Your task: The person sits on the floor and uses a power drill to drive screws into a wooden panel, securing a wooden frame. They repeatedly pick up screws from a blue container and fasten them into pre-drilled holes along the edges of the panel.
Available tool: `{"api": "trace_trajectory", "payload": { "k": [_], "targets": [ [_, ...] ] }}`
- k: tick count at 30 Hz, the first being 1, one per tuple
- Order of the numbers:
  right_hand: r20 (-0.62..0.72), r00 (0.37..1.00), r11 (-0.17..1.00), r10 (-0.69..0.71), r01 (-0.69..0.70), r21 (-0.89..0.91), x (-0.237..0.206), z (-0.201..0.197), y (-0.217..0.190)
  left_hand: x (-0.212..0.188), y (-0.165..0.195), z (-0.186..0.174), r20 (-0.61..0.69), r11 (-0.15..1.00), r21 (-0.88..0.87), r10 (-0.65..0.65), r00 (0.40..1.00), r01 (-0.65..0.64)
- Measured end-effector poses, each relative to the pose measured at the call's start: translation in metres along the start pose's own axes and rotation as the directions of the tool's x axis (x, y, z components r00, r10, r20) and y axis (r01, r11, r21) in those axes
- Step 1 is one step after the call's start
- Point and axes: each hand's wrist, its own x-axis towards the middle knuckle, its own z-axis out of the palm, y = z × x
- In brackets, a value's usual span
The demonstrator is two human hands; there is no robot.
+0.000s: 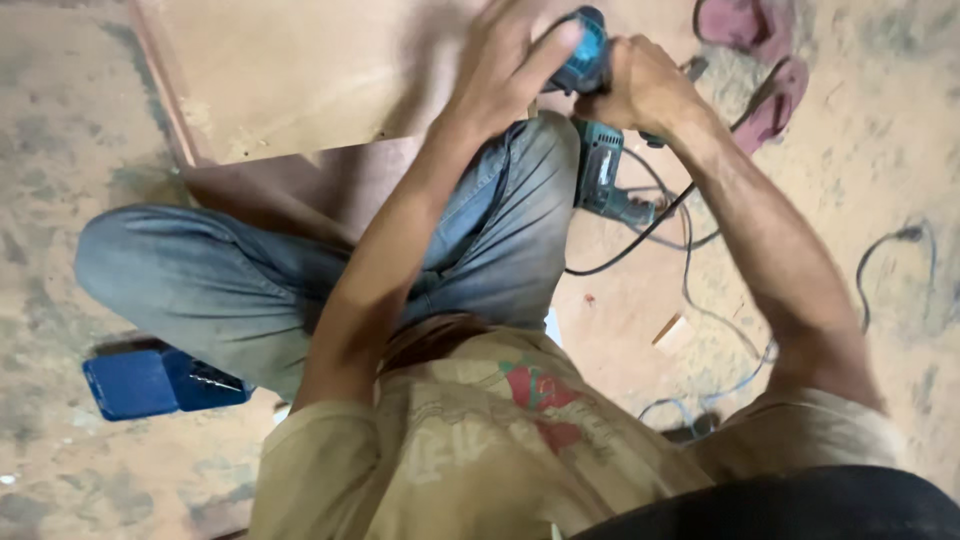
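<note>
Both hands point(640, 90) grip teal drill point(597, 150) w/ fingers wrapped.

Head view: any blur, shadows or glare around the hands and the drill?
Head view: soft, even lighting with no glare; the left hand and right hand are slightly motion-smeared on the teal corded power drill; the arms cast a diffuse shadow on the pale wooden board; the beige printed shirt nearest the lens is soft and stretched by wide-angle distortion.
</note>
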Motion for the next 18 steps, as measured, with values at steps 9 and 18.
{"api": "trace_trajectory", "payload": {
  "k": [9, 18],
  "targets": [
    [-0.261, 0.909, 0.706, 0.326, -0.050, 0.706, -0.092, 0.046, 0.004, -0.354, 0.084, -0.312, -0.884, 0.645, 0.357, 0.001, 0.467, 0.675],
    [-0.039, 0.893, 0.356, 0.448, -0.138, 0.924, -0.134, 0.126, -0.009, -0.489, 0.048, -0.263, -0.828, 0.356, 0.357, -0.308, 0.469, 0.864]
  ]
}}
